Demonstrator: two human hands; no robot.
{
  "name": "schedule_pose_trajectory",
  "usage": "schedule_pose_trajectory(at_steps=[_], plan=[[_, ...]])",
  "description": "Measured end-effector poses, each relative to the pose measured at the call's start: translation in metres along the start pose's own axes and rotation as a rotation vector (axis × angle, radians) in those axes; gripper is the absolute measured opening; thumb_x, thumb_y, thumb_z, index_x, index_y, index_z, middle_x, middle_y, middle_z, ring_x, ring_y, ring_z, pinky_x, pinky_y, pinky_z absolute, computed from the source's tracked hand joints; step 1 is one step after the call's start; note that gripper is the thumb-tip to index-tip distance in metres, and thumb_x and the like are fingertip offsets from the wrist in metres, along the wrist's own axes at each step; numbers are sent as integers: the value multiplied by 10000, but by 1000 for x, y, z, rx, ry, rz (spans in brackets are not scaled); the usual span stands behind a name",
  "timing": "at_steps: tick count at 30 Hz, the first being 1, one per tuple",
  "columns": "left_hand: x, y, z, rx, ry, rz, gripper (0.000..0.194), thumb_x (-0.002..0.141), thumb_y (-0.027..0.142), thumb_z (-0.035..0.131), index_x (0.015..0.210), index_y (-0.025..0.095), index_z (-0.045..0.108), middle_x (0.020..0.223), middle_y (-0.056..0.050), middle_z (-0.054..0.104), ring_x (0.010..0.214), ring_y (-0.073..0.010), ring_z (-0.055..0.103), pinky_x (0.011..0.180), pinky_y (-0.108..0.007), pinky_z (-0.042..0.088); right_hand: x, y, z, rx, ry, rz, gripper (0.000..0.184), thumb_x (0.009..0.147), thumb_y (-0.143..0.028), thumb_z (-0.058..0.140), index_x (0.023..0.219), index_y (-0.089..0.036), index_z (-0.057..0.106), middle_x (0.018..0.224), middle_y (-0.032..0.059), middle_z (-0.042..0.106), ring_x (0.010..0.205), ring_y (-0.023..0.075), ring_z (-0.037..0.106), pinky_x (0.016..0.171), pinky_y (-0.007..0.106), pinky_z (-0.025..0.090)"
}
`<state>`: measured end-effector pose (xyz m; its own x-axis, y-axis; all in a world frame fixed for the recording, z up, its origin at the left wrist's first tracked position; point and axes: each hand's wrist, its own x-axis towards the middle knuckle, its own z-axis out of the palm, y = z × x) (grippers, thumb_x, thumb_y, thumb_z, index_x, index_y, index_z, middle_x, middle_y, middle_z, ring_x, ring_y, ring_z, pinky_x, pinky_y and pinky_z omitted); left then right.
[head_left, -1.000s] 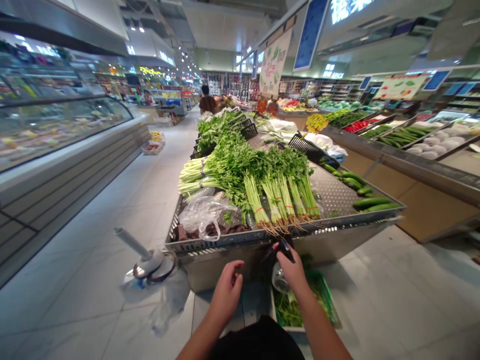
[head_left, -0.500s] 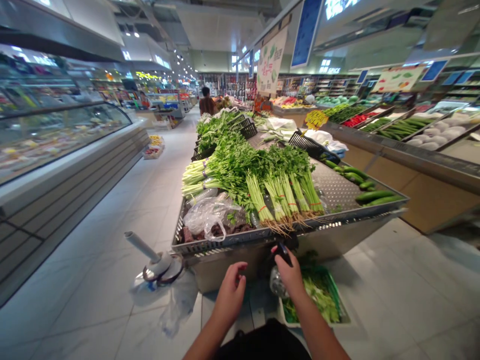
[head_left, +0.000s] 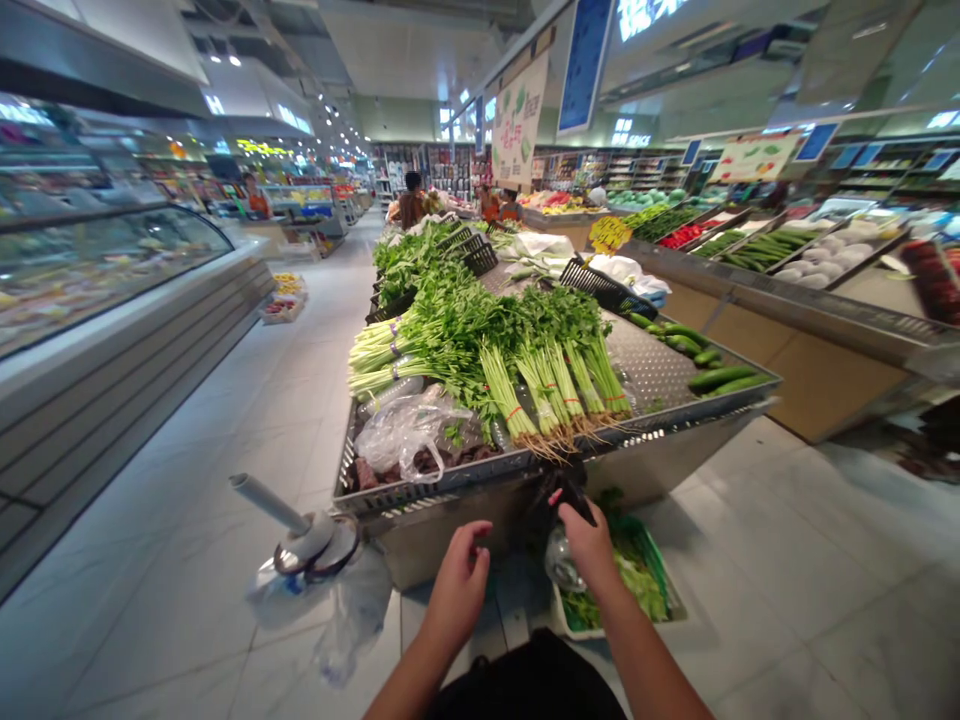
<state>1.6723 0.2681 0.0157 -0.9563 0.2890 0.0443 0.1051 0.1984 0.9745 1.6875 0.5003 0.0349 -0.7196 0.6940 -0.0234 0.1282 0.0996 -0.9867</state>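
My right hand (head_left: 591, 548) is wrapped around the black top of what looks like a spray bottle (head_left: 562, 562). The clear body hangs below my fingers, in front of the display stand. My left hand (head_left: 459, 580) is held in the air to the left, fingers loosely curled, thumb apart, nothing in it. Just beyond both hands, bunches of celery (head_left: 559, 385) tied with red bands lie with their roots over the front edge of the stand (head_left: 480, 478). More celery (head_left: 379, 350) lies sideways at the left. A crumpled clear plastic bag (head_left: 401, 435) rests in the front left corner.
Below my right hand, a crate (head_left: 664, 575) of leafy trimmings stands on the floor. A grey tube with plastic bags (head_left: 307, 545) is at the lower left. Cucumbers (head_left: 724, 380) lie at the stand's right. A glass display case (head_left: 112, 280) runs along the left; a person (head_left: 412, 205) is farther back.
The view has turned slightly right, so the stand and aisle sit farther left. My right hand still grips the bottle, and its black top is tilted more. The left hand has hardly moved.
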Motion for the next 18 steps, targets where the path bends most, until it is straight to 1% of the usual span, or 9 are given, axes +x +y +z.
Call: schedule_pose_trajectory(at_steps=[1, 3, 5, 7, 10, 12, 14, 18], plan=[[0, 1, 0, -1, -1, 1, 350, 894, 270, 585, 1225, 235, 694, 1232, -104, 702, 1028, -246, 677, 924, -389, 550, -9, 1, 9, 6, -42, -1, 237, 638, -348, 624, 732, -194, 778, 750, 41, 760, 819, 275, 688, 803, 352, 515], [-1, 1, -2, 3, 2, 3, 349, 896, 264, 587, 1227, 236, 696, 1236, -103, 703, 1033, -246, 677, 919, -384, 551, -21, 2, 24, 21, -96, -17, 238, 639, -350, 620, 736, -201, 779, 771, 34, 772, 819, 266, 694, 789, 336, 521], [-3, 0, -4, 11, 9, 4, 349, 901, 257, 579, 1229, 235, 694, 1239, -105, 701, 1040, -249, 677, 918, -387, 552, -22, 2, 27, 27, -95, -20, 260, 645, -354, 619, 775, -202, 786, 809, 33, 782, 842, 265, 695, 800, 331, 521], [-5, -2, -7, 16, 16, 5, 352, 905, 255, 574, 1237, 234, 690, 1242, -108, 699, 1038, -252, 678, 915, -393, 556, -10, 2, 18, 22, -39, -7, 281, 656, -363, 620, 805, -194, 788, 824, 41, 782, 865, 271, 694, 829, 341, 516], [-8, -5, -10, 18, 19, -3, 354, 905, 259, 574, 1239, 233, 688, 1243, -113, 697, 1028, -257, 680, 913, -406, 559, 12, 0, -6, 11, 84, 4, 363, 680, -389, 616, 924, -188, 793, 922, 54, 791, 968, 287, 680, 914, 361, 490], [-9, -5, -10, 15, 26, -11, 351, 899, 264, 577, 1229, 235, 694, 1237, -112, 700, 1029, -260, 681, 921, -412, 557, 20, -1, -16, 10, 116, 8, 369, 673, -387, 614, 925, -183, 792, 930, 61, 792, 996, 298, 675, 929, 371, 486], [-9, -5, -9, 13, 34, -13, 349, 890, 266, 583, 1218, 238, 701, 1229, -109, 705, 1036, -262, 679, 933, -414, 553, 16, -1, -14, 19, 80, 8, 322, 657, -370, 620, 856, -184, 791, 881, 62, 791, 968, 301, 685, 912, 376, 499], [-8, -2, -9, 14, 36, -3, 356, 885, 264, 584, 1221, 238, 701, 1231, -106, 704, 1030, -254, 677, 943, -410, 553, -7, 2, 13, 45, -84, -8, 254, 622, -343, 650, 772, -197, 795, 818, 40, 791, 882, 286, 707, 868, 366, 528]])
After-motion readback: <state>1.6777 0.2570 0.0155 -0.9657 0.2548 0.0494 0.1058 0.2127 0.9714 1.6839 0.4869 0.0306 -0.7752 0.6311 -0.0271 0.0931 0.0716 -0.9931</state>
